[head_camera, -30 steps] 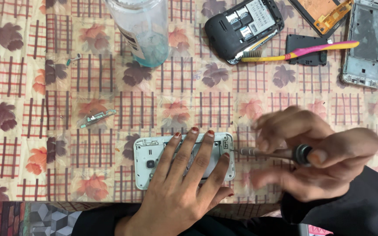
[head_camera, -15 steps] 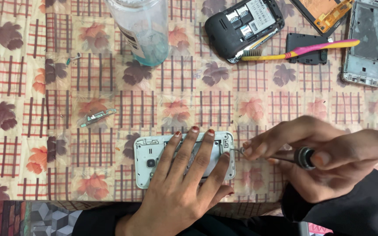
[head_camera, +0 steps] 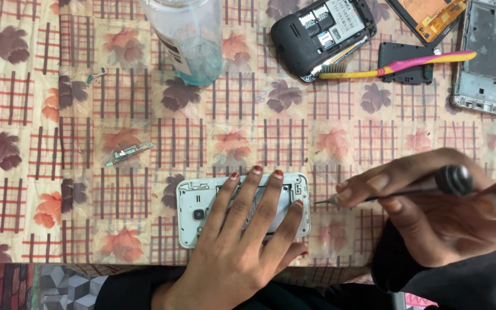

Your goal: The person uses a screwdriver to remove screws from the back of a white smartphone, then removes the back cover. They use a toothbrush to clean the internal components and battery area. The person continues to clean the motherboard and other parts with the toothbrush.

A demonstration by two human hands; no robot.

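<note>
Nearest to us, the left hand point(head_camera: 233, 241) lies flat on the open white phone point(head_camera: 199, 209), 4 fingers spread wide across its exposed back. We read this as a pin: palm weight keeps the phone from sliding on the slick patterned tablecloth point(head_camera: 47, 172). The phone sits at the near table edge, long side toward us, camera end at left.

Just right of it, the right hand point(head_camera: 437, 215) pinches a small screwdriver point(head_camera: 397, 189) between thumb and fingertips, the black cap tucked toward the palm so the shaft can be spun. The tip points left at the phone's right end, close to it but apart; we cannot tell which screw it is lined up with.

Mid-table, left: a small metal bracket point(head_camera: 129, 152) lies alone, well apart from the phone, likely set aside where it will not be knocked.

Far edge, left to right:
1. a clear bottle point(head_camera: 188, 37), a little bluish liquid at the bottom, upright;
2. a black phone point(head_camera: 320, 34), back off, slots showing;
3. a toothbrush point(head_camera: 394, 66), pink and yellow, bristles touching the black phone;
4. a grey frame point(head_camera: 486, 54), stripped, at the far right corner.
</note>
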